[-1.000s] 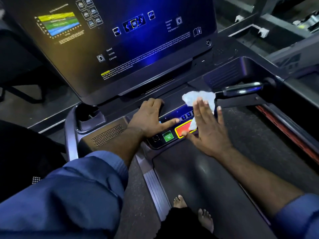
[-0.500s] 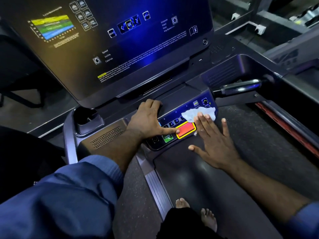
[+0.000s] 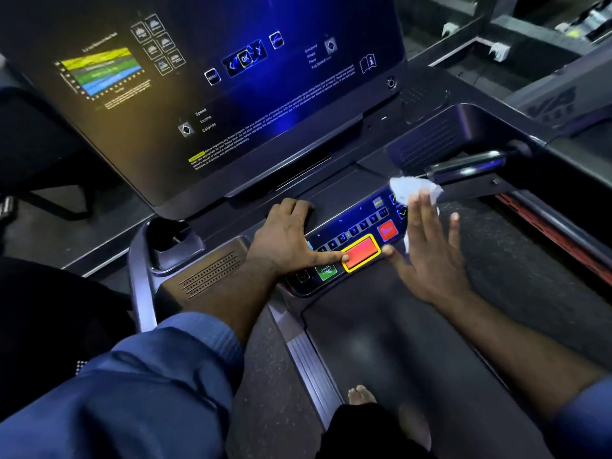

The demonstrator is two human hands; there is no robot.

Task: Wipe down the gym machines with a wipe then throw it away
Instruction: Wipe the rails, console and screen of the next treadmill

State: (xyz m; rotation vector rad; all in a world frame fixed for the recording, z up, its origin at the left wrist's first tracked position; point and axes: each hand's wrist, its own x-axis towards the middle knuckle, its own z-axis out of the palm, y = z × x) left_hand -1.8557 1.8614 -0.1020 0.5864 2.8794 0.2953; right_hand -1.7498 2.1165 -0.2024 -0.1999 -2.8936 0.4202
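On keypad (image 3: 357,226), right hand (image 3: 429,260) pressing wipe (image 3: 412,190), cup holder (image 3: 178,248) left

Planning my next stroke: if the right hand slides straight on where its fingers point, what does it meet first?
Probably the vented panel just past the wipe under the right hand, though depth is unclear.

The treadmill's sloped control panel (image 3: 361,225) carries a crumpled white wipe (image 3: 409,190) at its right end, under the straight fingers of the right hand (image 3: 430,256). The left hand (image 3: 284,240) rests flat on the panel's left part. Below, a bare foot (image 3: 361,394) stands on the dark belt (image 3: 381,339).
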